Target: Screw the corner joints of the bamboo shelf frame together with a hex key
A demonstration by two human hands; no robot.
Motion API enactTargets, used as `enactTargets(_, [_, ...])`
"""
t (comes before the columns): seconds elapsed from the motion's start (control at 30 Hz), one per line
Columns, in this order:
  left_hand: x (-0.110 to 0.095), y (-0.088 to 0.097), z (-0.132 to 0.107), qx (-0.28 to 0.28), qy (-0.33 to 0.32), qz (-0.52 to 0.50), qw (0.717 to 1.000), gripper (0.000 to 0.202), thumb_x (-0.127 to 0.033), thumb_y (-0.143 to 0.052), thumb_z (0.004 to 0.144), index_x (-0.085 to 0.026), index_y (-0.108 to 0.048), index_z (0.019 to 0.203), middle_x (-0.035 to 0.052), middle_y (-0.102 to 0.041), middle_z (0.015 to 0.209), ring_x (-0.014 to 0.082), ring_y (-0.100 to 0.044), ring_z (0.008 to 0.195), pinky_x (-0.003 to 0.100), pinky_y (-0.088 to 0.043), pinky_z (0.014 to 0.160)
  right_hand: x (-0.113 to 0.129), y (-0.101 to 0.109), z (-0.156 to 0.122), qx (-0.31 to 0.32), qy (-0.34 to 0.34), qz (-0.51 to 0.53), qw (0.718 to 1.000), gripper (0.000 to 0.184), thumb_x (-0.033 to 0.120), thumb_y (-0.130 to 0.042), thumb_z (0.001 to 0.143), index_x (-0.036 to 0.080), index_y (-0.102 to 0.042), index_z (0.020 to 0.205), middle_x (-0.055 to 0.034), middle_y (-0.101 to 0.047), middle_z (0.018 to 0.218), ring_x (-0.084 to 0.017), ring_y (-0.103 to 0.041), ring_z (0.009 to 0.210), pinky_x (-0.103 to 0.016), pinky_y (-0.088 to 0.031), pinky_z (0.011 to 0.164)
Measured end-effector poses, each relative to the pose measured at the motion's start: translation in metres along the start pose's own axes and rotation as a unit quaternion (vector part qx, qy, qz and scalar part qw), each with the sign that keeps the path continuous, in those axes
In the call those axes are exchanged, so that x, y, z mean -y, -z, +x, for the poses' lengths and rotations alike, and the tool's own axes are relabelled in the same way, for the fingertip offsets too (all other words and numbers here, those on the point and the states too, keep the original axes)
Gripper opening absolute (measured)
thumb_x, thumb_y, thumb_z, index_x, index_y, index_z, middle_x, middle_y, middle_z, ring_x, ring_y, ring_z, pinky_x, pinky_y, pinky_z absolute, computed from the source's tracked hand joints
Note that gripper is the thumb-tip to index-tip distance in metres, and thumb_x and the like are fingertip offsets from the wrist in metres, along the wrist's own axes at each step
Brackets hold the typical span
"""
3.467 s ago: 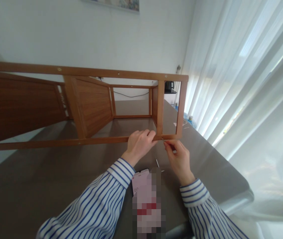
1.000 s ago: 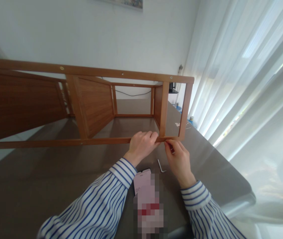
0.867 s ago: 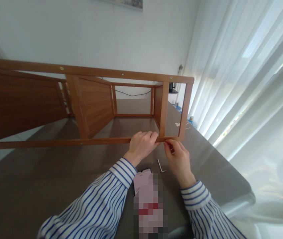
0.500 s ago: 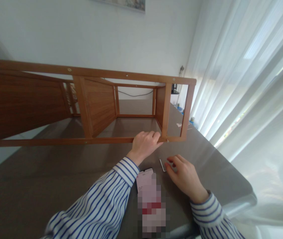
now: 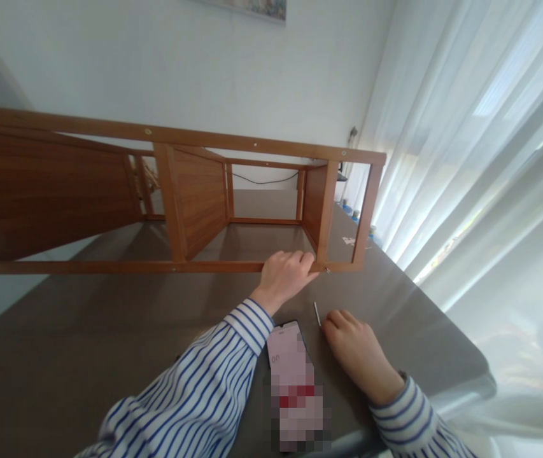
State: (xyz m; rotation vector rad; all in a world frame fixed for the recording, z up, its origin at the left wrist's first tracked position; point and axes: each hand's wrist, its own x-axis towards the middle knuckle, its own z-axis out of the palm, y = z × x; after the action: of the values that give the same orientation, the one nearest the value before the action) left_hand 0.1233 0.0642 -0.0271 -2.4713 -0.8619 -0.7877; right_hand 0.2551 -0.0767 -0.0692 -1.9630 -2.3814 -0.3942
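1. Wooden frame (image 5: pixel 170 210): lies on its side on the tabletop (image 5: pixel 84 343) and spans it from the left edge to near the right edge. The long lower rail rests on the surface and faces the near edge. Uprights and panels divide the frame into open bays.

2. Left hand (image 5: pixel 286 275): closed over the lower rail, beside the foot of the second upright from the right end. The fingers wrap over the top of the rail; the striped sleeve (image 5: pixel 195 388) runs back toward the near edge.

3. Screw (image 5: pixel 327 270): projects from the front face of the lower rail, just right of the left hand and below the same upright.

4. Right hand (image 5: pixel 354 346): rests palm down on the tabletop, between the lower rail and the near edge, apart from the frame. The fingers are loosely curled.

5. Hex key (image 5: pixel 317 313): lies flat on the tabletop between the two hands. Its near end is at the right fingertips; whether they grip it cannot be told.

6. Phone (image 5: pixel 284 343): lies screen up near the near edge, between the two forearms.

7. Curtain (image 5: pixel 481 159): hangs along the right edge.
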Motion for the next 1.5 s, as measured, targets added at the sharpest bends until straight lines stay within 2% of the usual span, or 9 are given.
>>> enactTargets(0.33, [0.000,0.002,0.001,0.015,0.005,-0.016,1.000,0.029,-0.044,-0.064,0.077,-0.017,-0.057,0.080,0.0034,-0.063,0.072,0.0199,-0.061,0.068,0.030,-0.035,0.057,-0.010,0.000,0.007,-0.004,0.071,-0.042,0.997,0.013,0.005,-0.051,0.081,0.015,-0.058,0.078,-0.0068,-0.060,0.074,-0.018,-0.057,0.066,-0.026,-0.039,0.047])
enactTargets(0.53, [-0.001,0.003,0.001,0.015,0.004,-0.009,1.000,0.029,-0.045,-0.064,0.077,-0.017,-0.058,0.081,0.0031,-0.063,0.071,0.0208,-0.061,0.067,0.031,-0.035,0.057,-0.019,-0.007,0.003,-0.067,-0.048,0.164,0.983,0.011,0.014,-0.045,0.085,0.018,-0.055,0.082,-0.0004,-0.060,0.069,-0.013,-0.056,0.060,-0.024,-0.039,0.055])
enactTargets(0.7, [-0.001,0.004,0.001,0.019,0.009,-0.006,1.000,0.030,-0.045,-0.064,0.076,-0.017,-0.059,0.082,0.0036,-0.063,0.071,0.0208,-0.061,0.067,0.030,-0.035,0.057,-0.018,-0.014,0.003,-0.078,-0.125,0.403,0.904,0.013,0.027,-0.049,0.086,0.020,-0.060,0.084,0.0001,-0.064,0.072,-0.013,-0.059,0.065,-0.023,-0.044,0.061])
enactTargets(0.9, [-0.001,0.005,0.001,0.017,0.007,-0.005,1.000,0.028,-0.044,-0.064,0.077,-0.017,-0.058,0.081,0.0028,-0.063,0.071,0.0206,-0.061,0.067,0.030,-0.037,0.058,-0.022,-0.020,0.005,-0.084,-0.204,0.616,0.756,0.033,0.049,-0.056,0.080,0.016,-0.059,0.085,-0.0045,-0.066,0.073,-0.015,-0.059,0.060,-0.025,-0.049,0.055])
enactTargets(1.0, [-0.001,0.005,0.001,0.022,0.010,-0.004,1.000,0.028,-0.044,-0.064,0.077,-0.017,-0.059,0.081,0.0035,-0.063,0.071,0.0198,-0.061,0.068,0.030,-0.037,0.058,-0.023,-0.019,0.007,-0.118,-0.205,0.640,0.731,0.035,0.050,-0.059,0.078,0.015,-0.058,0.084,-0.0064,-0.067,0.073,-0.015,-0.061,0.062,-0.026,-0.051,0.054])
enactTargets(1.17, [-0.001,0.004,0.001,0.021,0.011,0.006,1.000,0.029,-0.045,-0.064,0.077,-0.017,-0.059,0.081,0.0037,-0.063,0.070,0.0195,-0.061,0.066,0.030,-0.036,0.058,-0.026,-0.024,0.007,-0.150,-0.177,0.634,0.737,0.033,0.043,-0.059,0.080,0.015,-0.061,0.096,-0.0084,-0.069,0.084,-0.017,-0.065,0.067,-0.028,-0.054,0.057])
enactTargets(1.27, [-0.001,0.004,0.001,0.017,0.012,0.008,1.000,0.029,-0.046,-0.063,0.077,-0.018,-0.059,0.080,0.0038,-0.063,0.070,0.0201,-0.061,0.066,0.030,-0.036,0.057,-0.029,-0.031,0.005,-0.166,-0.174,0.593,0.768,0.038,0.040,-0.055,0.083,0.015,-0.062,0.110,-0.0072,-0.070,0.082,-0.017,-0.065,0.066,-0.029,-0.055,0.057])
enactTargets(1.37, [-0.001,0.004,0.001,0.020,0.014,0.006,1.000,0.029,-0.046,-0.063,0.078,-0.017,-0.059,0.081,0.0043,-0.063,0.070,0.0200,-0.061,0.066,0.030,-0.036,0.058,-0.031,-0.033,0.004,-0.177,-0.169,0.540,0.805,0.033,0.038,-0.054,0.084,0.015,-0.066,0.104,-0.0057,-0.070,0.075,-0.016,-0.065,0.064,-0.028,-0.055,0.058])
enactTargets(1.5, [-0.001,0.003,0.001,0.023,0.013,0.002,1.000,0.030,-0.047,-0.061,0.078,-0.017,-0.059,0.081,0.0050,-0.064,0.071,0.0202,-0.061,0.067,0.029,-0.037,0.058,-0.029,-0.023,0.007,-0.228,-0.146,0.479,0.835,0.025,0.034,-0.052,0.086,0.017,-0.067,0.098,-0.0064,-0.070,0.082,-0.016,-0.066,0.070,-0.028,-0.057,0.063])
